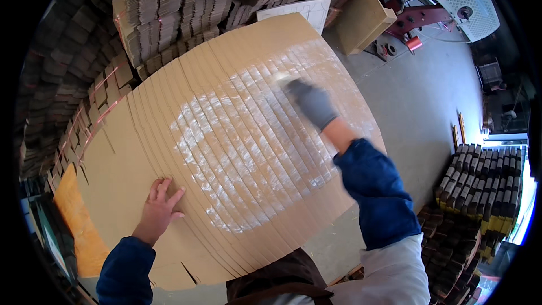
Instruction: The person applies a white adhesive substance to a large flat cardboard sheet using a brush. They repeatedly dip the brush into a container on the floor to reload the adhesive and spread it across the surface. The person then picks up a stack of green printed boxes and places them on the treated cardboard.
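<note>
Before me lies a fanned row of overlapping brown cardboard sheets (130, 141), their long edges forming narrow parallel strips. A wet, shiny white coating that looks like glue (226, 147) is smeared over the middle and far right strips. My left hand (160, 210), bare, rests on the sheets left of the coating, with its fingers spread. My right hand (310, 101), in a dark grey glove and blurred by motion, is over the far part of the coating. Its fingers are closed around a pale, smeared object (283, 78) whose kind I cannot make out.
Tall stacks of folded cardboard (186, 5) stand along the far side and the left. A wooden box (361, 20) and a dark red machine (415, 22) are at the far right. More bundled stacks (480, 183) stand at the right, across the grey floor (406, 101).
</note>
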{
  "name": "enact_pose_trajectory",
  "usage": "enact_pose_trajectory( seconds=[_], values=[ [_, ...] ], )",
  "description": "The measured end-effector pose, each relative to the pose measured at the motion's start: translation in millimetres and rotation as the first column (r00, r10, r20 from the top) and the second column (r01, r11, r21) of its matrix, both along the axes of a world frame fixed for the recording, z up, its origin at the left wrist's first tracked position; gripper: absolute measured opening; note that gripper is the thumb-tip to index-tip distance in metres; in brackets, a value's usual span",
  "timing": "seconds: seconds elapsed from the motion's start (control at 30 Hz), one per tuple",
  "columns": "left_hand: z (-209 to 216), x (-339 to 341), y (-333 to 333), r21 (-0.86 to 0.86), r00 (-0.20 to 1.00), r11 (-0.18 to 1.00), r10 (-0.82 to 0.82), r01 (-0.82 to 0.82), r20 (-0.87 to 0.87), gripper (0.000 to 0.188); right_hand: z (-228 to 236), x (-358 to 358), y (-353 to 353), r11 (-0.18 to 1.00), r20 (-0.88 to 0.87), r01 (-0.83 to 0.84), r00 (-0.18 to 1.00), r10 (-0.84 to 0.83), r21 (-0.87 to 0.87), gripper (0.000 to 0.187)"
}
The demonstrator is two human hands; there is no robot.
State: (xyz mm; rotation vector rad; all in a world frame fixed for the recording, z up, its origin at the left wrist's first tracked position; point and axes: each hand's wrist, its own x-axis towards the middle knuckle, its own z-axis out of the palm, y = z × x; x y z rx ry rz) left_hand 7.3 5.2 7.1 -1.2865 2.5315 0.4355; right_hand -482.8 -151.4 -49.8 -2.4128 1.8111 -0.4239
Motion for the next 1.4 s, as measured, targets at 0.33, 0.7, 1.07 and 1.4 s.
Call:
enact_pose_trajectory(
  seconds=[0.33, 0.7, 1.07, 1.4],
  values=[
    [-0.3, -4.8, -3.8, 0.014, 1.0, 1.0, -0.003, 0.003, -0.006, 0.08, -63.6, -35.4, -15.2, 1.0, 0.15, 0.015, 0.989, -0.012, -0.02, 0.03],
    [2.3, -4.7, -3.0, 0.026, 1.0, 1.0, -0.001, 0.001, 0.004, 0.078, -18.1, 9.6, -52.7, 0.953, -0.215, -0.1, 0.976, 0.039, -0.284, 0.018],
    [-2.3, -5.2, -2.0, 0.022, 1.0, 1.0, -0.004, 0.004, -0.011, 0.078, -18.8, 44.9, -41.1, 0.92, -0.156, -0.177, 0.979, 0.129, -0.351, 0.012],
    [-4.5, 0.4, -0.5, 0.022, 1.0, 1.0, 0.022, -0.022, 0.014, 0.081, 12.1, 46.3, 14.4, 0.924, -0.098, -0.124, 0.991, 0.095, -0.363, 0.015]
  ],
)
